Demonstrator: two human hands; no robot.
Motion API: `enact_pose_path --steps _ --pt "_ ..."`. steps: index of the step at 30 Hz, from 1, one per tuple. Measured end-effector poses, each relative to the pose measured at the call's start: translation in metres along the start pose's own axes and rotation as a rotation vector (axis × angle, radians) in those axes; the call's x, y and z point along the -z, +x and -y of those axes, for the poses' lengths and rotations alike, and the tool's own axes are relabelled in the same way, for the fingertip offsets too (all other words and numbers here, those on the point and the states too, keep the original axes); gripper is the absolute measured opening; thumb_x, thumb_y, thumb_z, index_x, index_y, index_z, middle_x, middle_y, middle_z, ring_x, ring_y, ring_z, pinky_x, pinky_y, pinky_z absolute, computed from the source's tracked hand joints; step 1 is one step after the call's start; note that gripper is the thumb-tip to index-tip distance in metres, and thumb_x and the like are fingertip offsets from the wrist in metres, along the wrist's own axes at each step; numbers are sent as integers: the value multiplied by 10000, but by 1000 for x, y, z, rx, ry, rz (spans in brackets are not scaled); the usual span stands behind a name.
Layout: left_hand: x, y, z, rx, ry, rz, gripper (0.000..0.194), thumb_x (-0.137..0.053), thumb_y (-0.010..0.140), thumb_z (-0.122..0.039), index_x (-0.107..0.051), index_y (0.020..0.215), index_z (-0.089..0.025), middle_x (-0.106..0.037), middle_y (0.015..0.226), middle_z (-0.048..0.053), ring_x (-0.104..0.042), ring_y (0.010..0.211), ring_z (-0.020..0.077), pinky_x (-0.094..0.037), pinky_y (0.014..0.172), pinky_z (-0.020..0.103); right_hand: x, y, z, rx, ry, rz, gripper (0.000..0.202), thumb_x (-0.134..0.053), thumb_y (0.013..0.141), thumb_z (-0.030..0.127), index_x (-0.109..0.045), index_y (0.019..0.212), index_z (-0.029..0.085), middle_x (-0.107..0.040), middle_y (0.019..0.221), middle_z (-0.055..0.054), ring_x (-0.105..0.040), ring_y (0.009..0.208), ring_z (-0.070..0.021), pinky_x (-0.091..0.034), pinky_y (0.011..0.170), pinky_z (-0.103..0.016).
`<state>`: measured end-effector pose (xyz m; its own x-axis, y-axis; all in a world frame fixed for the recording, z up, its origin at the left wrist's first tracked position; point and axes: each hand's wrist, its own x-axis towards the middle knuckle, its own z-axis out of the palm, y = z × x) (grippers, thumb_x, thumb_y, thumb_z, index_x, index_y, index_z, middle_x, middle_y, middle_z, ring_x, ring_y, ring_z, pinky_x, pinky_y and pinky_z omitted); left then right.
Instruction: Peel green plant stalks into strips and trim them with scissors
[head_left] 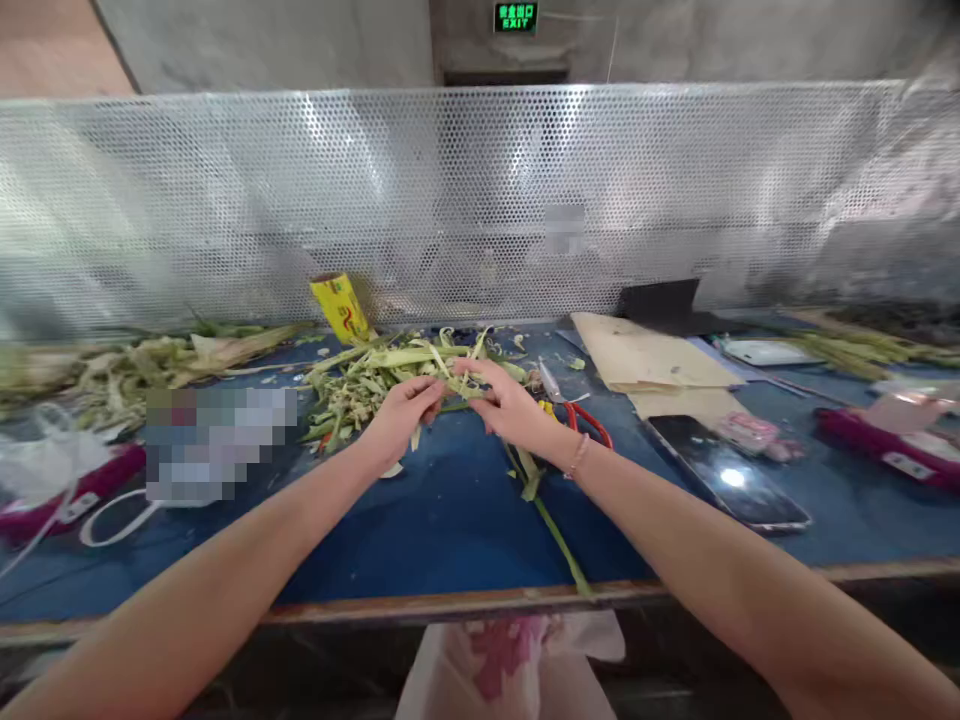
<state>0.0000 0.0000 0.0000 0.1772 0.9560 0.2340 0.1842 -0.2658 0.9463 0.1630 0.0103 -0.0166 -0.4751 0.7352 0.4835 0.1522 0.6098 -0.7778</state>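
Note:
Both hands meet at the middle of the table, at the near edge of a pile of pale green leaf and stalk pieces (pixel 352 385). My left hand (pixel 409 405) has its thumb and fingers pinched together at a pale green plant strip (pixel 461 386). From the other side, my right hand (pixel 506 400) grips the same strip between thumb and fingers. A long green stalk (pixel 559 540) runs from beneath my right hand to the table's front edge; its upper part is hidden. Red-handled scissors (pixel 596 425) lie beside my right wrist, partly covered by it.
A yellow cardboard tube (pixel 341 308) leans behind the pile. On the right lie brown paper (pixel 652 355) and a phone (pixel 727 475); a white mask (pixel 202 490) lies left. Purple items (pixel 885 445) sit farther right. A perforated metal screen (pixel 450 200) closes off the back.

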Motion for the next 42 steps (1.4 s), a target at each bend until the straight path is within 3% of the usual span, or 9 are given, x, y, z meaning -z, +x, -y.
enact_pose_path --steps 7,14,18,22,26,30,32,37,42 --pt "-4 -3 -2 -18 27 23 217 -526 712 -351 -487 626 -155 -385 502 -51 -310 427 50 -255 438 203 -3 1 0 92 -118 -88 330 -477 762 213 -472 1090 179 -486 1090 -91 -532 810 -137 -488 743 -330" --pt "-4 -4 -2 -143 255 98 170 -499 722 -291 -523 629 -151 -450 549 -36 -380 509 71 -297 505 201 -4 1 6 -177 145 -14 295 -374 811 185 -494 1079 210 -461 1103 -72 -554 574 -63 -510 612 -301" --pt "-6 -5 -4 -148 265 145 244 -465 749 -305 -501 566 -148 -473 542 -29 -390 519 73 -304 527 203 -4 2 11 -218 265 13 382 -363 811 154 -413 1178 243 -483 1090 -61 -570 595 -73 -493 569 -274" --pt "-7 -5 -1 -119 282 129 257 -496 729 -321 -524 548 -140 -468 527 -25 -376 510 72 -287 518 208 -5 3 12 -225 301 10 321 -368 798 108 -501 1077 194 -529 1019 -50 -556 567 -55 -475 559 -246" --pt "-6 -4 3 -50 151 89 253 -545 687 -340 -511 536 -140 -386 479 -44 -315 454 58 -234 464 211 -7 3 13 -271 358 -28 295 -366 804 110 -500 1060 171 -566 794 -10 -520 486 -50 -441 476 -217" --pt "-7 -5 1 21 -40 73 245 -576 661 -359 -494 568 -149 -275 433 -73 -227 397 43 -160 419 211 -7 2 11 -196 372 -2 327 -425 803 147 -437 1130 162 -414 474 93 -413 371 -47 -399 411 -193" --pt "-8 -6 -1 33 -111 73 249 -595 648 -364 -493 578 -149 -253 424 -81 -206 387 36 -143 413 210 -6 1 9 -172 378 22 368 -468 780 142 -419 1144 170 -376 450 110 -379 350 -41 -377 387 -182" --pt "-10 -8 -2 72 -217 71 288 -638 614 -372 -476 559 -140 -235 419 -88 -169 377 20 -101 408 209 -2 0 10 -162 341 99 429 -488 756 119 -379 1163 198 -518 654 57 -369 323 -10 -346 327 -165" --pt "-8 -7 0 106 -206 81 307 -638 621 -391 -461 580 -144 -211 432 -95 -151 373 15 -90 401 210 1 -2 17 -173 284 202 527 -468 750 80 -302 1238 184 -403 444 124 -368 287 -33 -356 322 -147"
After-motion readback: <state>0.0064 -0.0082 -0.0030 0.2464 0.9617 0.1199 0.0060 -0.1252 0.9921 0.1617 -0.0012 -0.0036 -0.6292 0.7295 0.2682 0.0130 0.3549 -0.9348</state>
